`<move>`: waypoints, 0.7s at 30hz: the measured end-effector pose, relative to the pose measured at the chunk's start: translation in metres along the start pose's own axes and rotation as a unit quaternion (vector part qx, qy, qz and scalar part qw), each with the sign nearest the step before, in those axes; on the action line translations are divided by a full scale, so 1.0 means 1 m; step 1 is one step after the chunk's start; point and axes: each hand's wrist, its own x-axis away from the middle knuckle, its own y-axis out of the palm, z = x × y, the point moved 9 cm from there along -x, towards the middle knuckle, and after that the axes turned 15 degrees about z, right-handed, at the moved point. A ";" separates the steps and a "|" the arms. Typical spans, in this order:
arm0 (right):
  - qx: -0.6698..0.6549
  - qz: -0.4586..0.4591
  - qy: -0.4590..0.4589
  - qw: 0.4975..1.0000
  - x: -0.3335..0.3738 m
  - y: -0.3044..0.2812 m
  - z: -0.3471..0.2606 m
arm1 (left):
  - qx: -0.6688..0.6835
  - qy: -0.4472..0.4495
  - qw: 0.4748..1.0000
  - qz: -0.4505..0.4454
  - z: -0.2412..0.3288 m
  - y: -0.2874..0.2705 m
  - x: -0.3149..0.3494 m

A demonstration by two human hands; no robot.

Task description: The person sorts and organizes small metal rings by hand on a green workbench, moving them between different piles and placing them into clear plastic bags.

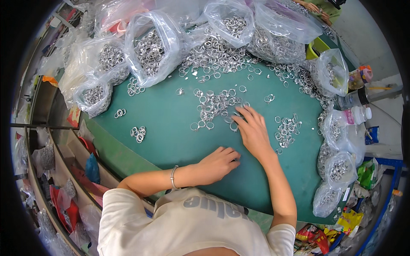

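Observation:
A loose pile of silver metal rings (213, 104) lies on the green tabletop (171, 128). My right hand (255, 132) reaches to the pile's right edge, fingers stretched out and slightly apart, the tips touching rings there. Closer to my body, my left hand (215, 165) rests over the table with its fingers curled; whatever they hold, if anything, is hidden. A bracelet (173, 177) circles my left wrist. To the right of my right hand sits a second group of rings (287, 130). Smaller clusters of rings (138, 134) lie at the left.
Clear plastic bags of rings (151, 51) line the far edge, with a large heap of rings (213, 51) among them. More bags (339, 170) and a white-capped bottle (358, 115) stand along the right. Another person's hand (311, 7) shows at the far right. Shelves (64, 149) flank the left.

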 end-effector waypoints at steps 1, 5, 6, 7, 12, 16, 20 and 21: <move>-0.010 0.003 0.006 1.000 0.005 -0.005 0.003 | 0.021 -0.007 1.000 0.005 0.000 0.000 0.007; -0.042 0.049 0.074 0.995 0.028 -0.036 0.033 | 0.084 0.005 0.994 0.072 0.015 -0.013 0.015; -0.052 0.070 0.098 0.991 0.032 -0.041 0.040 | 0.089 0.007 0.993 0.077 0.015 -0.012 0.016; -0.062 0.089 0.099 0.989 0.026 -0.051 0.040 | 0.092 0.008 0.992 0.085 0.015 -0.011 0.017; -0.093 0.129 0.403 0.901 0.056 -0.070 0.104 | 0.140 -0.007 0.989 0.046 0.010 -0.005 0.030; 0.102 0.134 0.225 0.960 0.039 -0.089 0.069 | 0.152 0.003 0.988 0.036 0.010 -0.009 0.035; 0.137 0.064 0.144 0.978 0.025 -0.053 0.029 | 0.142 0.021 0.988 0.061 0.011 -0.006 0.037; 0.142 0.046 0.136 0.979 0.029 -0.042 0.022 | 0.140 0.023 0.987 0.078 0.012 -0.008 0.036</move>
